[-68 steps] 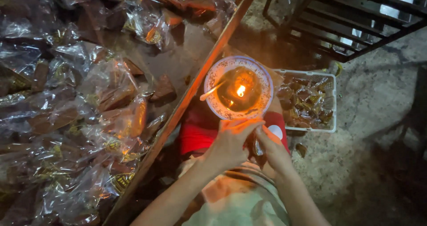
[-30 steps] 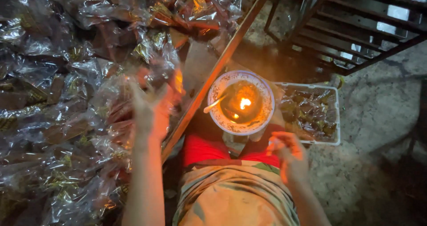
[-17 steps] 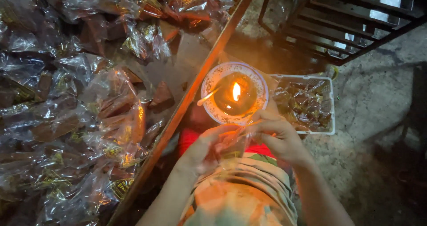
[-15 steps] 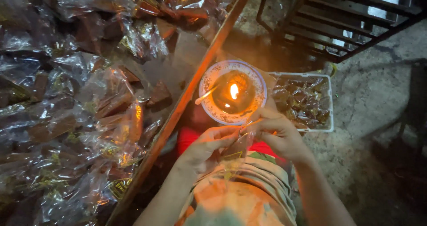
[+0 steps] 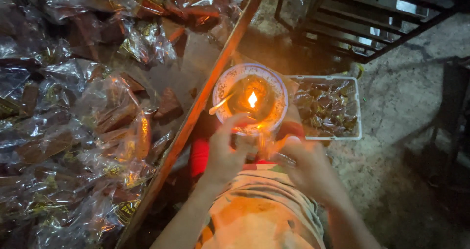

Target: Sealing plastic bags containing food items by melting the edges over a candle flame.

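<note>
A round white bowl [image 5: 225, 85] holds dark liquid with a small lit flame [image 5: 252, 99]; a thin stick [image 5: 220, 104] leans on its left rim. My left hand [image 5: 226, 151] and my right hand [image 5: 299, 166] meet just below the bowl's near edge, both pinching a small clear plastic packet [image 5: 259, 143] close to the flame. The packet is mostly hidden by my fingers and the glow.
A wooden-edged table [image 5: 196, 112] at the left is heaped with clear-wrapped brown sweets [image 5: 98, 117]. A white tray [image 5: 357, 107] of wrapped pieces sits right of the bowl. A dark metal frame [image 5: 372, 23] stands at the back right on a concrete floor [image 5: 406, 146].
My left hand reached out over the pile of packets on the table, then came back. Both hands now hold a packet together at the bowl's near rim.
</note>
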